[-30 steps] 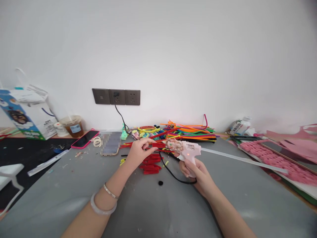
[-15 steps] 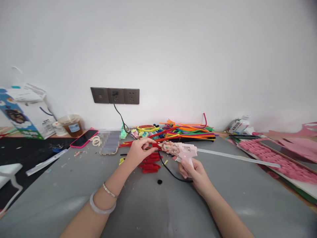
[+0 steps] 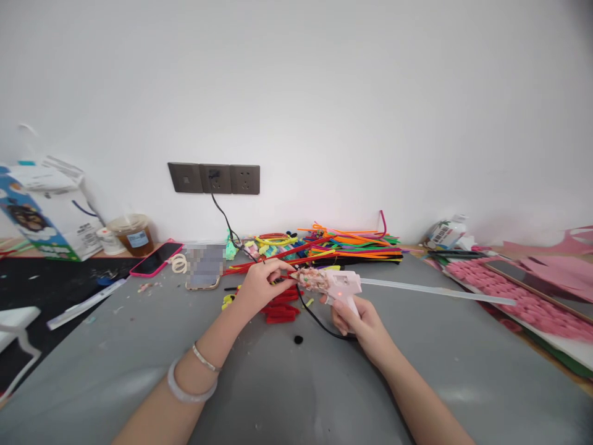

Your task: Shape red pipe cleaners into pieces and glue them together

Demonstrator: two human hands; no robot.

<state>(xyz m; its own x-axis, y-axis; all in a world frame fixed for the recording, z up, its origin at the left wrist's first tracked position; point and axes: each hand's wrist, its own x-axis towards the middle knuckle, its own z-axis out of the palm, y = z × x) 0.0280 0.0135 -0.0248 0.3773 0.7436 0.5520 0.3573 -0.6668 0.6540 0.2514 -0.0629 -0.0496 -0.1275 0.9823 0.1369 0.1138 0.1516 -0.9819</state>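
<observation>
Two bare hands meet over a grey work mat [image 3: 278, 395], just on the near side of a pile of colourful fuzzy stems [image 3: 354, 240] by the wall. The right hand [image 3: 368, 324] has its fingers wrapped round the handle of a pale pink glue gun [image 3: 347, 284], which points left, a long clear glue stick [image 3: 435, 289] trailing from its back to the right. The left hand [image 3: 263, 284] comes in from the left, thumb and forefinger narrowed nearly together; whether they pinch a small piece I cannot tell. Over the last second the gun has shifted left, so its glue-crusted front end [image 3: 312, 279] now reaches those fingertips and covers the red that showed beside them. That seems to put the nozzle right at the working spot. Short red fuzzy pieces [image 3: 281, 316] lie beneath and nearer, a black disc [image 3: 298, 340] nearer again, and a black cord [image 3: 322, 326] curves below the gun.
</observation>
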